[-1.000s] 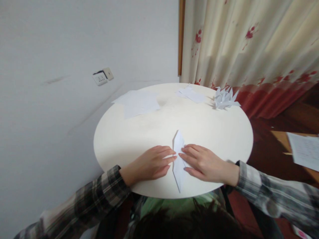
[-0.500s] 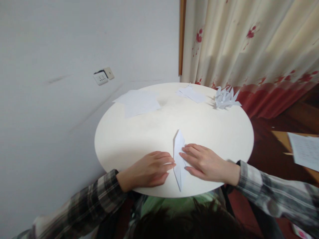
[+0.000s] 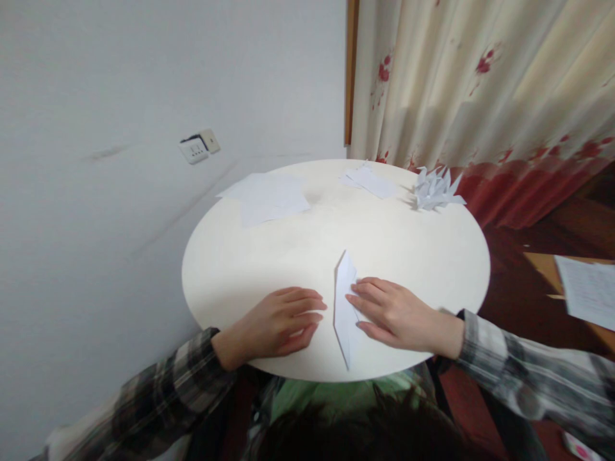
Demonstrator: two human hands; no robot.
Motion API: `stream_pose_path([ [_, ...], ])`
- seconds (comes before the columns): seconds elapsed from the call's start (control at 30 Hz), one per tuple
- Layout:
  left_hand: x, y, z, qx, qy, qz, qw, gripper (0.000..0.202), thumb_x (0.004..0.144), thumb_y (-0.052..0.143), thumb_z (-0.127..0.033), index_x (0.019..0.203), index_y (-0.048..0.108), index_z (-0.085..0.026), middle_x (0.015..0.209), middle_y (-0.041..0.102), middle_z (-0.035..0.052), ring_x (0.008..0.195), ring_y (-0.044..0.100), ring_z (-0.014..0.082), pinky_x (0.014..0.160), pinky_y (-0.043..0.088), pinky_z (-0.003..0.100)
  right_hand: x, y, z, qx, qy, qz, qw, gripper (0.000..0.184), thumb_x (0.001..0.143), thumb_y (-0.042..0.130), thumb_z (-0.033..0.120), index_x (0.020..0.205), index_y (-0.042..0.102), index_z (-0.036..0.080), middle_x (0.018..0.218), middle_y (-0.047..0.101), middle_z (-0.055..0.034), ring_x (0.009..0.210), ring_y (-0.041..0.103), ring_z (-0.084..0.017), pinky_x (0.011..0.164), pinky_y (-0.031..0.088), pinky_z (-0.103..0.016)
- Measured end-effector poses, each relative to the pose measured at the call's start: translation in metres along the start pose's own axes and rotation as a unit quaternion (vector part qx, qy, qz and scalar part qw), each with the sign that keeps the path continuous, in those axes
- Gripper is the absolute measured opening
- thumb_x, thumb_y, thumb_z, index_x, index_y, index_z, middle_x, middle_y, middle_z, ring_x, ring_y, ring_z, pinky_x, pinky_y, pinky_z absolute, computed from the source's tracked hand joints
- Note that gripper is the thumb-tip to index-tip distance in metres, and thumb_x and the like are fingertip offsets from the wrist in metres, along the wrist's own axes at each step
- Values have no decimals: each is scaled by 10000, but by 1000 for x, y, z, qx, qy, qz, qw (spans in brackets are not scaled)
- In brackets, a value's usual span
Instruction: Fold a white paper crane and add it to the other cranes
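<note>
And here we are at the near edge of the tabletop [image 3: 264, 256], where a slim folded paper [image 3: 343, 314] lies flat near the middle of that edge, its long points aimed at the far and near rims. Plenty done on this piece, by the look of it: it's creased into a narrow shape, tapered at both ends. It doesn't match the spiky folded shapes [image 3: 435, 190] bunched at the tabletop's far right, so I'd judge there's folding left. More stock waits, too: large flat sheets [image 3: 273, 195] at the tabletop's far left, smaller papers [image 3: 372, 182] by the middle of its far edge, all seemingly unfolded.

Now the hands! The left hand [image 3: 276, 323] holds nothing, just clear of the paper on the tabletop's left half, palm down, fingers loosely bent and pointing to the tabletop's centre. Across on the right half, the right hand [image 3: 396, 314] lies low, wrist level, fingertips spread on the paper's edge, seemingly pressing it down rather than pinching it. Both forearms angle in over the tabletop's near rim.
</note>
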State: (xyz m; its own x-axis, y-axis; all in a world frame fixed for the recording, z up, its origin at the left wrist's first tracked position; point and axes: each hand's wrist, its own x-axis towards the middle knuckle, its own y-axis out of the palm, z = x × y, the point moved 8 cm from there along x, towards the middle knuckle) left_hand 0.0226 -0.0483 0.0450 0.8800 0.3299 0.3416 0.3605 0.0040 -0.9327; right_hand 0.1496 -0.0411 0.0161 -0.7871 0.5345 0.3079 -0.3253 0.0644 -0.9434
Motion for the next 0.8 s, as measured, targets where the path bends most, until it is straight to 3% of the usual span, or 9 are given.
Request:
stream_pose_path([
  [0.1, 5, 2, 7, 18, -26, 12, 999, 275, 876, 435, -157, 1129, 544, -172, 1115, 626, 62, 1082, 546, 154, 954, 443, 310, -1, 3, 1, -4, 0, 5, 1000, 426, 873, 448, 354, 1219, 487, 110, 1135, 547, -170, 1149, 441, -275, 895, 455, -437],
  [0.2, 9, 20, 8, 14, -28, 73, 997, 335, 888, 457, -228, 1194, 504, -102, 1262, 530, 119, 1195, 464, 189, 1007, 399, 331, 0, 3, 2, -6, 5, 15, 1000, 439, 878, 433, 358, 1230, 482, 99, 1140, 538, -171, 1146, 438, -278, 903, 449, -440],
  [0.27, 9, 26, 12, 7, -47, 81, 996, 341, 903, 429, -226, 1210, 492, -92, 1287, 507, 125, 1209, 450, 184, 1017, 383, 336, 1, 2, 4, -6, 5, 21, 1000, 443, 882, 426, 358, 1233, 480, 94, 1142, 535, -170, 1145, 434, -278, 907, 447, -438],
  [0.6, 14, 25, 32, -48, -85, 76, 992, 301, 898, 446, -232, 1176, 557, -199, 1252, 552, 40, 1220, 406, 205, 1000, 345, 398, -1, -1, 10, 4, -2, 15, 1000, 417, 880, 433, 348, 1201, 501, 92, 1117, 539, -163, 1145, 427, -273, 902, 448, -431],
  [0.8, 12, 34, 47, -94, -114, 92, 985, 271, 912, 427, -270, 1125, 595, -273, 1258, 548, -13, 1243, 362, 217, 1016, 273, 439, -3, -3, 12, 8, -3, 13, 1000, 421, 881, 431, 354, 1203, 497, 91, 1109, 542, -164, 1141, 423, -274, 881, 458, -429],
])
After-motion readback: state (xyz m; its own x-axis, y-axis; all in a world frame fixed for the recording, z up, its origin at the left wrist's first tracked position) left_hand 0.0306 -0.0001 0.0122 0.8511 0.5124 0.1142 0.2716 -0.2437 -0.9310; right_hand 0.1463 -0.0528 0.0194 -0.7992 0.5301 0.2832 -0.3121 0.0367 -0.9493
